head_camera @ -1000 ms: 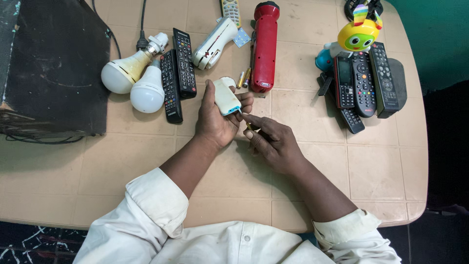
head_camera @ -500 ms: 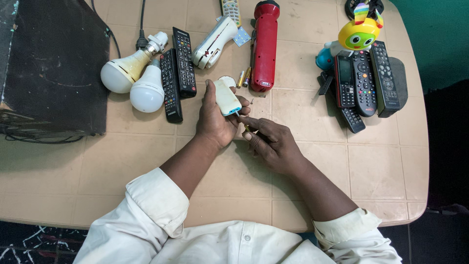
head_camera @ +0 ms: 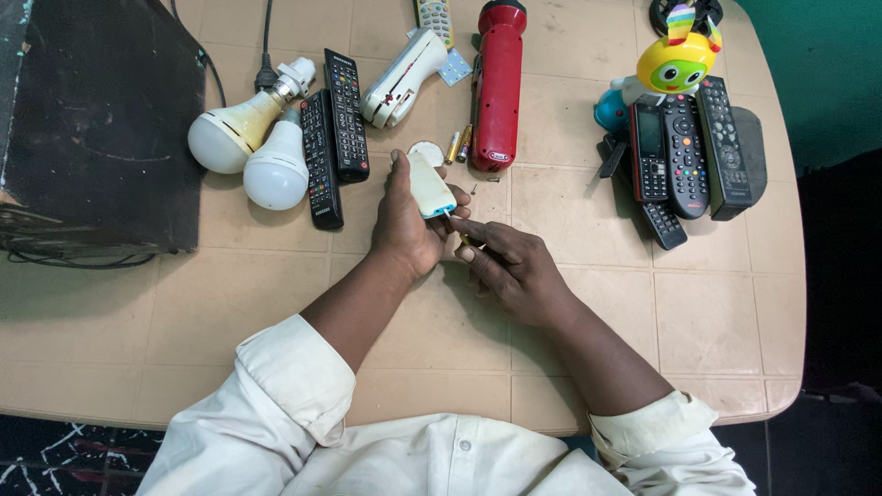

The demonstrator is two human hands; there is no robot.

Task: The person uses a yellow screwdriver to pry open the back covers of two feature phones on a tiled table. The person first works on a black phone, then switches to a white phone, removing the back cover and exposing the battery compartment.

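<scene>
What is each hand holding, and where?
Left hand grips the small white device along its sides. Right hand pinches a thin tool near the tip.

Upper centre of the frame: a small blister pack (head_camera: 456,66), pale blue-silver and roughly square, lies flat on the table between the white handheld device and the red torch, touching or just beside both.

Red torch (head_camera: 497,84): a small oval label (head_camera: 497,156), light with dark print, sits at its lower end.

Upper right: a black handset (head_camera: 648,152) in the cluster of remotes carries a dark, unlit rectangular screen (head_camera: 646,133) in its upper half.

No signs visible. Other remotes show buttons only.
</scene>
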